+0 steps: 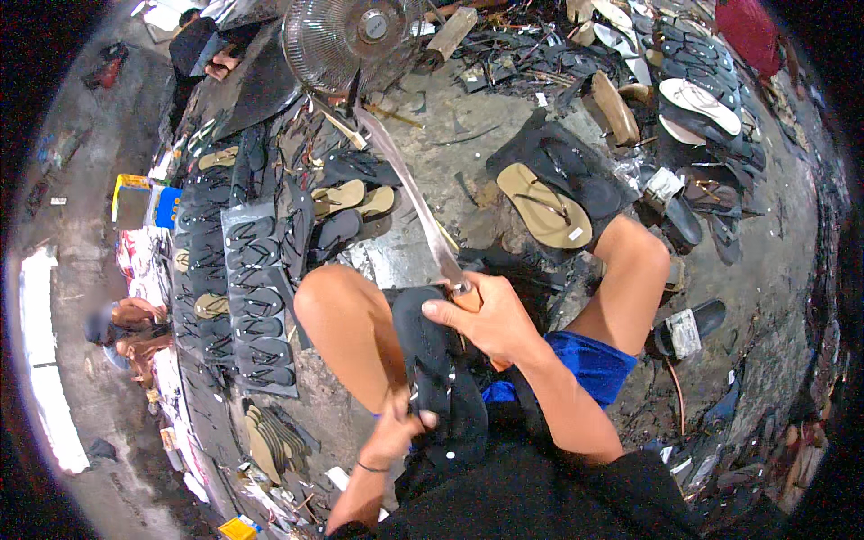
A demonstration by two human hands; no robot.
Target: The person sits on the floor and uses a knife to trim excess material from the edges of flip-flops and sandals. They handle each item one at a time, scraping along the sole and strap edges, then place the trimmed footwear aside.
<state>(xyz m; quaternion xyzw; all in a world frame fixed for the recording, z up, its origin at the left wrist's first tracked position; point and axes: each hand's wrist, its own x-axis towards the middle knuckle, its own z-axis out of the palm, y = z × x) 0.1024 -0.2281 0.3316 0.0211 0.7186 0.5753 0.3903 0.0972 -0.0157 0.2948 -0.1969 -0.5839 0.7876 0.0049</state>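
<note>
My right hand [490,317] is wrapped round the wooden handle of a long-bladed knife [416,200]. The blade points away from me, toward the fan, and looks worn and greyish. In my lap, between my bare knees, a black flip-flop [421,328] stands with its sole end up, close beside my right thumb. Its lower part, near the strap, is gripped by my left hand [403,425], which is slightly blurred. Black material under the flip-flop merges with my dark clothing. Ahead, a tan flip-flop [544,207] rests on a black one.
An electric fan [355,40] stands ahead. Rows of black flip-flops [256,301] lie at the left, with a stack of tan soles [270,441] nearer. White-and-black flip-flops [700,106] and scraps lie at the right. Another person [135,333] sits at the far left.
</note>
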